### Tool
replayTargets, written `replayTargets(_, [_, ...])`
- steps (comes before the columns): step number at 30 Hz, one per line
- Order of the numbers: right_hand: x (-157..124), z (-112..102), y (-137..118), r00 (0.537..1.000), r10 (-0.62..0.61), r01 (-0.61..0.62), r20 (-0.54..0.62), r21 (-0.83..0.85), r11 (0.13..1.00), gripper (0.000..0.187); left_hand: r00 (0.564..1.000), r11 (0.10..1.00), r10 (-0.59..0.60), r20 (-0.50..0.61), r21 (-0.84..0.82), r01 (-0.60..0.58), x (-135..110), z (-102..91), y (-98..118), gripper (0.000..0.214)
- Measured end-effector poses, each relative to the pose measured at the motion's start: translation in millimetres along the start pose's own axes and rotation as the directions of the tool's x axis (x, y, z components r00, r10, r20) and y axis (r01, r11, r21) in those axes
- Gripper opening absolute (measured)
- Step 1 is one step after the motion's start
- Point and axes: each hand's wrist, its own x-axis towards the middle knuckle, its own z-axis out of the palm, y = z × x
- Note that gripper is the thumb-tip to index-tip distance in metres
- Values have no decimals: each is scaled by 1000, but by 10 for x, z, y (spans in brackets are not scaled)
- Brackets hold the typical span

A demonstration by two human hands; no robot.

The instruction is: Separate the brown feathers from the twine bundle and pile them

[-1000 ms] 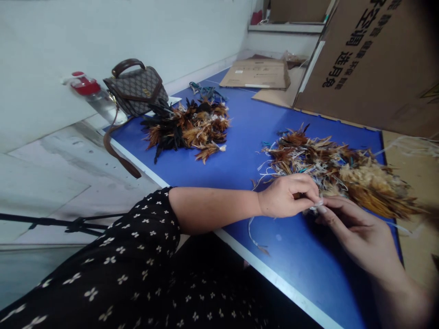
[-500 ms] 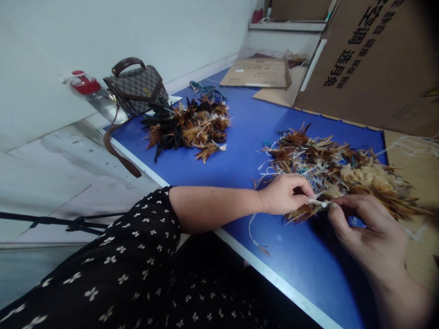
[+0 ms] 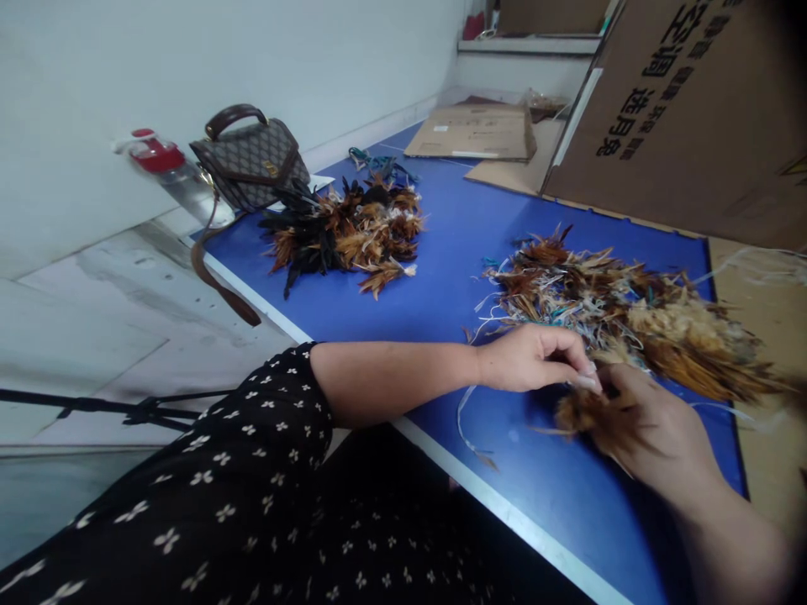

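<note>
My left hand (image 3: 542,357) is closed in a pinch at the whitish tied end of a small bunch of brown feathers (image 3: 589,412). Against it, my right hand (image 3: 668,433) has its thumb and fingers closed at the same end, and the feathers fan out over its near side. The fingertips of both hands almost meet, so the exact grip is partly hidden. Just beyond them lies a large heap of brown and tan feathers (image 3: 567,281), with white strings and bits of teal among it.
Farther left on the blue table (image 3: 454,269) is a second pile of black and brown feathers (image 3: 359,231). A patterned handbag (image 3: 252,164) and a red-capped bottle (image 3: 182,181) stand behind it. Cardboard (image 3: 681,126) rises at the right; a flat cardboard piece (image 3: 472,133) lies at the back.
The feather bunch has swung from beneath my left hand over to the right, in front of my right hand. My right hand has moved left, closing up to my left fingertips.
</note>
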Motion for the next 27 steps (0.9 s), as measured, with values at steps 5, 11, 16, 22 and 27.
replayTargets(5, [29, -17, -115, 992, -41, 29, -116, -97, 995, 24, 980, 991, -137, -145, -27, 135, 31, 21, -22, 52])
replayTargets(11, [53, -41, -159, 987, -56, 30, -149, -171, 985, 22, 960, 970, -224, -169, 61, 237, 39, 59, 101, 37])
replayTargets(16, [25, -30, -64, 991, -63, 62, -120, -13, 998, 23, 955, 920, -214, -204, 285, 267, -39, 69, 152, 27])
replayTargets(22, [36, -56, -115, 992, -73, 89, -99, 173, 981, 25, 975, 863, -157, -158, 458, 214, -63, 55, 189, 18])
replayTargets(27, [33, 0, -203, 982, -108, 131, -156, 148, 980, 28, 992, 757, -102, -73, 641, 126, -82, 88, 275, 10])
